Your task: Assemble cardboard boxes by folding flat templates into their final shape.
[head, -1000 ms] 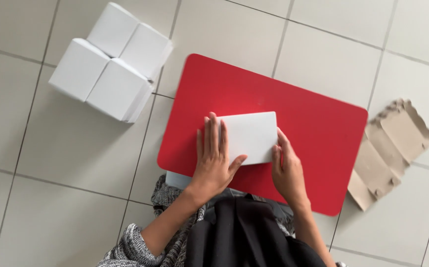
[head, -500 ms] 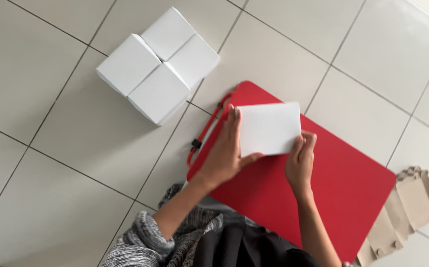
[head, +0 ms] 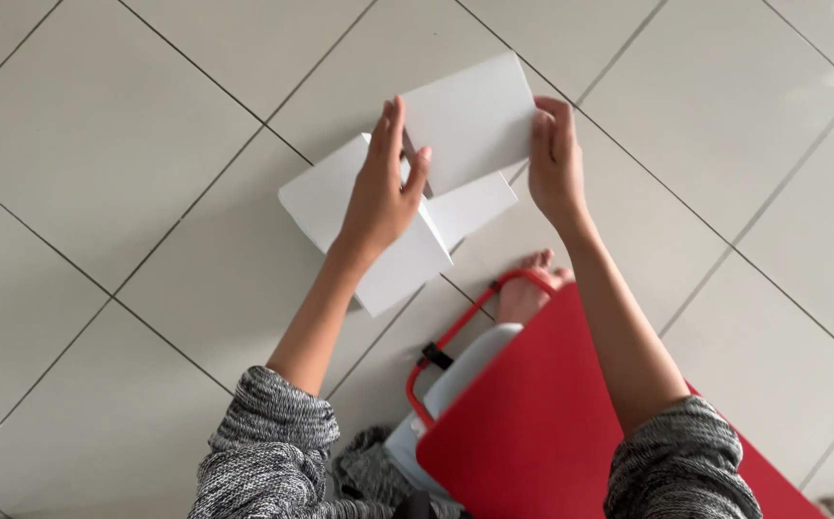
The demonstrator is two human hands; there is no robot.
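I see a flat white box held up between my left hand and right hand, tilted, gripped at its two sides, above the stacked white boxes on the floor

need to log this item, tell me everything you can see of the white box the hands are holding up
The white box is a plain, flat-faced carton, apparently of smooth white card, with no print showing. It is held in the air over the tiled floor, tilted, its broad face toward the camera. The left hand grips its left edge, the thumb on the face and the fingers behind; the right hand pinches its right edge. Below it on the floor sit more white boxes grouped together; whether it touches them cannot be told.
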